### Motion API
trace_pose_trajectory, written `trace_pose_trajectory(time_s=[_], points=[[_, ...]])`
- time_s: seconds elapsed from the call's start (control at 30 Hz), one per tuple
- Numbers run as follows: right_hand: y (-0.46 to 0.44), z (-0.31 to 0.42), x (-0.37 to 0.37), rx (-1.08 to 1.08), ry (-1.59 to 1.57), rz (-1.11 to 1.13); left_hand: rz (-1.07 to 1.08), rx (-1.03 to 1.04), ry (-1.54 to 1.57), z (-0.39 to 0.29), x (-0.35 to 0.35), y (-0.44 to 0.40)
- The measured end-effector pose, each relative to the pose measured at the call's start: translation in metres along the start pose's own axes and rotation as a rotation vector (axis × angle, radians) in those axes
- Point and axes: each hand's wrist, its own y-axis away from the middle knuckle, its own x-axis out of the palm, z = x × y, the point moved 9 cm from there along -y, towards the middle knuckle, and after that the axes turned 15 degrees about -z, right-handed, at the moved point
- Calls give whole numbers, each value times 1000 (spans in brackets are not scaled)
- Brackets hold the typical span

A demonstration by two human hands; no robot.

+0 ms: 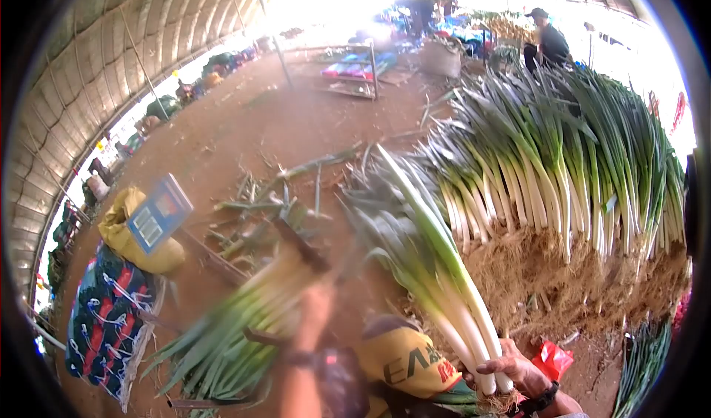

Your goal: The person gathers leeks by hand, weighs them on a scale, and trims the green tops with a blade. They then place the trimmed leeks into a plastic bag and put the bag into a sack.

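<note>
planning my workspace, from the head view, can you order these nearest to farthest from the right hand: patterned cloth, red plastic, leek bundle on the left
1. Red plastic: just right of the right hand.
2. Leek bundle: well over to the left.
3. Patterned cloth: far left, beyond that bundle.

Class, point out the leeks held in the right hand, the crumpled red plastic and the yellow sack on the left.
Held leeks [446, 271]: head view, the middle of the bunch.
Crumpled red plastic [552, 361]: head view, its middle.
Yellow sack [115, 227]: head view, its uncovered left side.
</note>
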Motion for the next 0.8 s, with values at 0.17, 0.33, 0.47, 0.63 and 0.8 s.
trace_pose_trajectory(time_s=[0.17,0.33,0.47,0.63,0.8], points=[[-6,15,-2,-45,-44,-71,589,168,-739,-23,33,37],[-16,34,15,-126,135,-44,412,42,-76,-128,57,32],[-20,59,49,-272,277,25,435,-223,292,-164,89,42],[-33,93,101,-567,475,212,247,-110,625,-201,53,10],[-27,155,194,-931,778,336,-88,-60,661,-184,-47,-32]])
